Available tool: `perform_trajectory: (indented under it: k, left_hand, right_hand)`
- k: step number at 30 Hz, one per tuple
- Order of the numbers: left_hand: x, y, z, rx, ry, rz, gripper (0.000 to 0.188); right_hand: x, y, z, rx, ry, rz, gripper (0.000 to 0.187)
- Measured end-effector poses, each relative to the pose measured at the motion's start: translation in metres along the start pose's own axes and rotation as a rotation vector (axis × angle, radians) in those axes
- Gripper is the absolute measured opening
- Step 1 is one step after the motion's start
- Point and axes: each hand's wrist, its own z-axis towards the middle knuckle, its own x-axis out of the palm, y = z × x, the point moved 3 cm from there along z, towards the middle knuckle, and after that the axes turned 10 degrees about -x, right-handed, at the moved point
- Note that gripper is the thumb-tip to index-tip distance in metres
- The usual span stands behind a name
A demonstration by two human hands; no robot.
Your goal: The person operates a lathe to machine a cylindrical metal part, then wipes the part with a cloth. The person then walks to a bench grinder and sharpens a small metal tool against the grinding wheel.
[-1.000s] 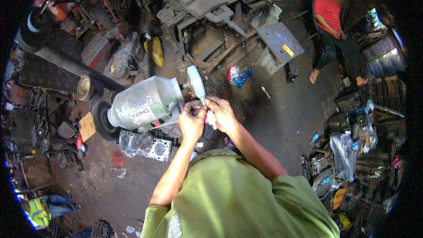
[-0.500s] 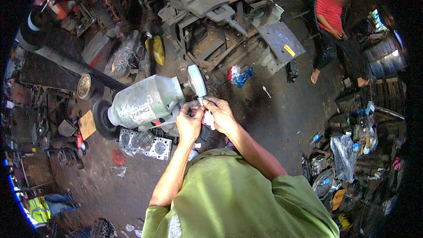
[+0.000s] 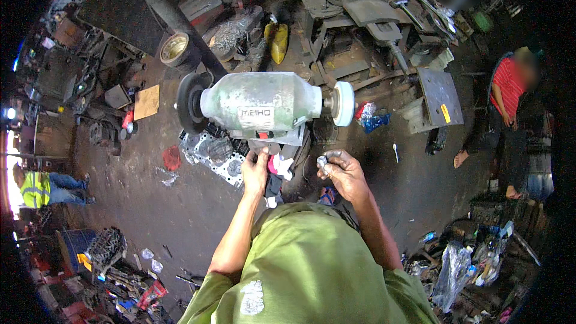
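Observation:
A bench grinder (image 3: 264, 102) with a worn grey-green body stands before me, a pale grinding wheel (image 3: 344, 104) on its right and a dark wheel (image 3: 191, 102) on its left. Just below its red switch (image 3: 262, 135), my left hand (image 3: 254, 171) reaches up to the base. Its thumb and finger are apart, and I see nothing held in it. My right hand (image 3: 348, 177) pinches a small grey metal piece (image 3: 322, 162), held below the pale wheel and apart from it. The fingers hide part of the piece, so its kind is unclear.
Under the grinder lies a metal cylinder head (image 3: 219, 159). A bench with scrap metal (image 3: 366, 18) stands beyond. A person in a red striped shirt (image 3: 510, 87) sits at the right; another in a yellow vest (image 3: 36, 190) is at the far left. Clutter (image 3: 453, 270) lies lower right.
Both hands were together at the pale wheel with the small piece. My right hand has drawn it back and right; my left has moved below the switch. The view has turned.

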Motion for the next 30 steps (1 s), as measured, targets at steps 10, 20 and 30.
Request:
perform_trajectory:
  k: [10,20,30]
  left_hand:
    - [-0.053,0.047,0.031,0.049,0.063,0.336,0.027]
    - [-0.229,0.279,-0.107,-0.84,-0.35,0.146,0.033]
    - [-0.147,0.402,-0.399,-1.254,-0.621,-0.109,0.065]
  right_hand:
    - [0.069,0.001,0.002,0.0,0.175,-0.194,0.036]
    - [0.097,-0.019,0.013,-0.011,0.439,-0.446,0.033]
    - [0.134,-0.139,-0.051,0.491,0.614,-0.445,0.032]
